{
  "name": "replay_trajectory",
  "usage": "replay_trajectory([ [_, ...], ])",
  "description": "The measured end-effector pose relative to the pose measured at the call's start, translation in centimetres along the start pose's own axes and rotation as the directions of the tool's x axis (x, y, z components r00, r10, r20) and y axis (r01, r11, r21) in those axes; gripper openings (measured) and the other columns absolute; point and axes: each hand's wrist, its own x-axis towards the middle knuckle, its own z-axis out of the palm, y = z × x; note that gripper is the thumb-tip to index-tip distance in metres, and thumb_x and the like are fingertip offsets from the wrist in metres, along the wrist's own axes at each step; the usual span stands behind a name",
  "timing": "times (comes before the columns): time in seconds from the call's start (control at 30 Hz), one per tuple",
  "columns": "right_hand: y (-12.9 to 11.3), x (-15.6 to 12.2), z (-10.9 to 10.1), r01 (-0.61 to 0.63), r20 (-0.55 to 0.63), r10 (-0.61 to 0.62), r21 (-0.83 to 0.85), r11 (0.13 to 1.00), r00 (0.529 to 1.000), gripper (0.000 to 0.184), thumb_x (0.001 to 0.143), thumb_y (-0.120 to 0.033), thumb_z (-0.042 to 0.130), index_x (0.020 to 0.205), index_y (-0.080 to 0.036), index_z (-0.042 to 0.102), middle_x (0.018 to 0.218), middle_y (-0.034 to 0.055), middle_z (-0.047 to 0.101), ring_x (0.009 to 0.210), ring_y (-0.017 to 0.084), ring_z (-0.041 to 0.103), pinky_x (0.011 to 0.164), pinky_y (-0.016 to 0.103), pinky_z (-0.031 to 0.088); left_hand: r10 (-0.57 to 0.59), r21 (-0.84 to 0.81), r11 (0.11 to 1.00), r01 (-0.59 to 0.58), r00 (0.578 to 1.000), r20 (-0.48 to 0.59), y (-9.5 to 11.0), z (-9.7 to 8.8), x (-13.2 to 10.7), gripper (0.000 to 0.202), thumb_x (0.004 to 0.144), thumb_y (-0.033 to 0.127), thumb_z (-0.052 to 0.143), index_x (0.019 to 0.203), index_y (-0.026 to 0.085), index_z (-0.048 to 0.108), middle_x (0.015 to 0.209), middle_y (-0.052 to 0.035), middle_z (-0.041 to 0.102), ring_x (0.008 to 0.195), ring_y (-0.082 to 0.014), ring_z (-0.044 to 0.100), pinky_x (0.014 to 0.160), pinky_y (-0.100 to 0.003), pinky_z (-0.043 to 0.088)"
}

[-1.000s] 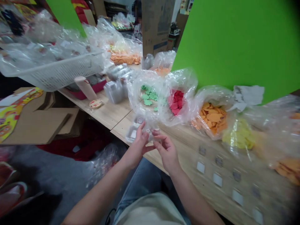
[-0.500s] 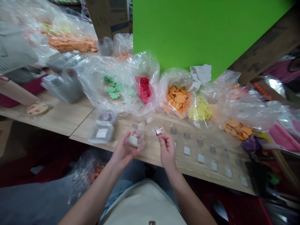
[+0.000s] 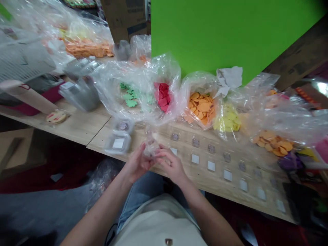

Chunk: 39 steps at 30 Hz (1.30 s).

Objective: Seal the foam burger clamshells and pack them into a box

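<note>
A small clear plastic pouch [image 3: 151, 145], blurred, sits between the two hands near the front edge of the wooden tabletop [image 3: 77, 131], its longer axis pointing away from the person. The left hand [image 3: 137, 163] pinches its lower end with clenched fingers [image 3: 142, 149]. The right hand [image 3: 170, 164] lies just beside it, curled fingers [image 3: 161, 153] touching; whether they grip cannot be told. Two small clear square tubs [image 3: 118, 143] stand left of the hands. Rows of small square tiles [image 3: 195, 159] lie to the right. Beyond, clear bags hold green cut-outs [image 3: 130, 99], red cut-outs [image 3: 162, 96] and orange cut-outs [image 3: 201, 107].
</note>
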Motion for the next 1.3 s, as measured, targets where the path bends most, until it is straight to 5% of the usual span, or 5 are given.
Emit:
replay_trajectory([
  [0.27, 3.4, 1.0, 0.7, 0.164, 0.016, -0.183, -0.527, 0.834, 0.983, 0.012, 0.085, -0.023, 0.050, 0.090, -0.020, 0.061, 0.104, 0.0056, 0.065, 0.121, 0.023, 0.044, 0.104, 0.048, 0.027, 0.249, 0.316, 0.935, -0.159, 0.930, -0.269, 0.5, -3.1, 0.4, 0.046, 0.077, 0.026, 0.054, 0.121, 0.025, 0.041, 0.111, -0.0061, 0.054, 0.092, -0.0168, 0.061, 0.081, -0.033, 0.050],
  [0.47, 4.9, -1.4, 2.2, 0.153, 0.096, -0.124, -0.775, 0.613, 0.988, 0.015, 0.086, -0.023, 0.048, 0.093, -0.018, 0.060, 0.104, 0.0050, 0.063, 0.119, 0.024, 0.042, 0.106, 0.047, 0.023, 0.571, 0.941, 0.307, -0.143, 0.819, -0.062, 0.6, -5.5, 4.0, 0.042, 0.087, 0.038, 0.034, 0.120, 0.014, 0.043, 0.113, -0.0139, 0.056, 0.105, -0.0223, 0.054, 0.085, -0.039, 0.047],
  [0.9, 3.5, -0.3, 2.9, 0.233, 0.204, -0.115, -0.802, 0.550, 0.972, 0.047, 0.086, -0.033, 0.046, 0.129, -0.014, 0.042, 0.136, 0.0120, 0.042, 0.134, 0.028, 0.019, 0.107, 0.051, 0.020, 0.615, 0.914, -0.399, -0.078, 0.716, 0.330, 1.5, -4.7, 3.2, 0.046, 0.087, 0.023, 0.038, 0.128, 0.004, 0.035, 0.120, -0.0226, 0.050, 0.114, -0.0277, 0.048, 0.092, -0.043, 0.041],
  [1.13, 4.3, 1.4, 5.8, 0.284, 0.292, -0.063, -0.823, 0.491, 0.954, 0.020, 0.086, -0.028, 0.047, 0.088, -0.015, 0.062, 0.111, 0.0110, 0.060, 0.126, 0.029, 0.036, 0.107, 0.051, 0.020, 0.761, 0.902, -0.400, -0.160, 0.491, 0.424, 4.6, -6.1, -2.8, 0.038, 0.084, 0.019, 0.047, 0.121, 0.022, 0.048, 0.134, -0.0098, 0.041, 0.127, -0.0232, 0.034, 0.105, -0.043, 0.028],
  [1.3, 1.2, 2.6, 8.0, 0.215, 0.164, -0.139, -0.784, 0.582, 0.976, 0.041, 0.083, -0.037, 0.050, 0.116, -0.013, 0.052, 0.127, 0.0170, 0.049, 0.129, 0.033, 0.029, 0.104, 0.057, 0.021, 0.905, 0.944, 0.199, -0.262, 0.418, -0.075, 6.0, -12.7, -4.8, 0.036, 0.084, 0.032, 0.046, 0.118, 0.019, 0.047, 0.123, -0.0116, 0.048, 0.113, -0.0211, 0.048, 0.095, -0.038, 0.040],
])
